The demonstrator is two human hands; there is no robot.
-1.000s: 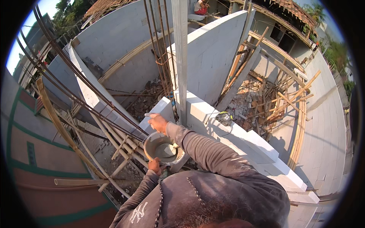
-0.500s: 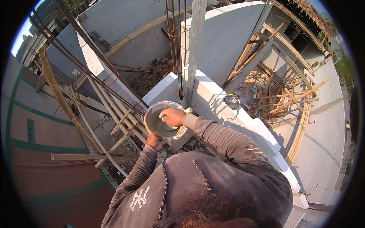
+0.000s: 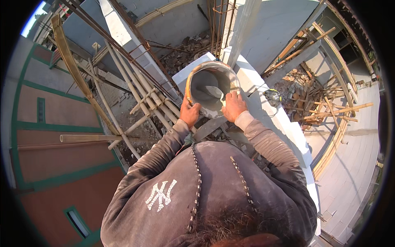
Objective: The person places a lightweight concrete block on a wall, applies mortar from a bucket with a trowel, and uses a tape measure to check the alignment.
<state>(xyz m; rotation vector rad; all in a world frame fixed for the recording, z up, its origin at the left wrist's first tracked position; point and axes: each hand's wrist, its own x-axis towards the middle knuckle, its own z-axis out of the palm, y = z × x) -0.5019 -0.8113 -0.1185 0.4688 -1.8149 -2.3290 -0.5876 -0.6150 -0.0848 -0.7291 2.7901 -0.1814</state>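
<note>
A round bucket [image 3: 235, 78] with grey mortar smeared on its inside and rim is tipped, its mouth facing up toward me. My left hand [image 3: 190, 114] is closed on its near left rim. At the near right rim my right hand [image 3: 234, 107] is closed around a pale-handled trowel [image 3: 215, 92], whose blade lies inside the bucket against grey mortar. Whether the right fingers also grip the rim is hard to make out. The bucket is beside the top of a white block wall [image 3: 257, 101].
A tape measure [image 3: 272, 97] lies on the wall top at right. Steel bars [image 3: 144, 45] and bamboo poles [image 3: 142, 88] rise at left. A pale post [image 3: 242, 35] stands behind the bucket. Rubble and loose bamboo [image 3: 325, 111] fill the ground at right.
My right hand has moved from inside the bucket to its near right rim. The bucket has tipped, its mouth now showing more of the inside. The head view has shifted.
</note>
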